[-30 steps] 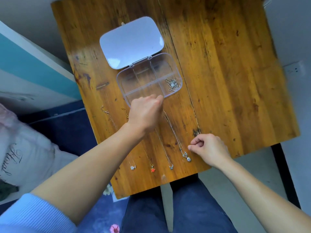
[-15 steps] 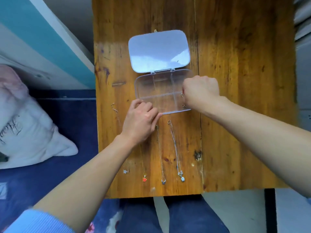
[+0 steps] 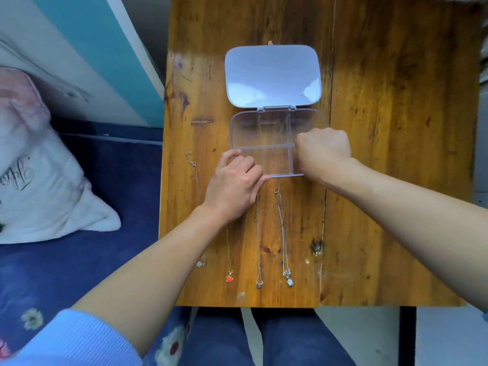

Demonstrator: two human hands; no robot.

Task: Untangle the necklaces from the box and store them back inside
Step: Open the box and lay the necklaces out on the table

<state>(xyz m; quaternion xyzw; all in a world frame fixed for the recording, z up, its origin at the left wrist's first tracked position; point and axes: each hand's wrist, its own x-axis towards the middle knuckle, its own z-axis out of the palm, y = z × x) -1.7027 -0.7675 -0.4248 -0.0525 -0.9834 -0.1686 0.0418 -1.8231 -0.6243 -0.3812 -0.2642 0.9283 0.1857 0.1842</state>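
A clear compartment box (image 3: pixel 264 133) lies open on the wooden table (image 3: pixel 396 154), its lid (image 3: pixel 273 75) folded flat behind it. My left hand (image 3: pixel 232 188) grips the box's near-left corner, fingers over the edge. My right hand (image 3: pixel 322 151) is a closed fist over the right-hand compartments and hides what is in them. Several untangled necklaces lie straight in a row in front of the box: a silver-pendant one (image 3: pixel 196 180) at the left, a red-pendant one (image 3: pixel 229 278), then two silver ones (image 3: pixel 258 247) (image 3: pixel 284 233).
The table's near edge (image 3: pixel 250 305) is just past the pendants, with my knees in jeans (image 3: pixel 264 339) below it. A white pillow (image 3: pixel 39 180) lies on blue bedding to the left. The table's right half holds nothing.
My right hand rose from the table's near edge to the box's right compartments. My left hand shifted from above the chains to the box's near-left corner.
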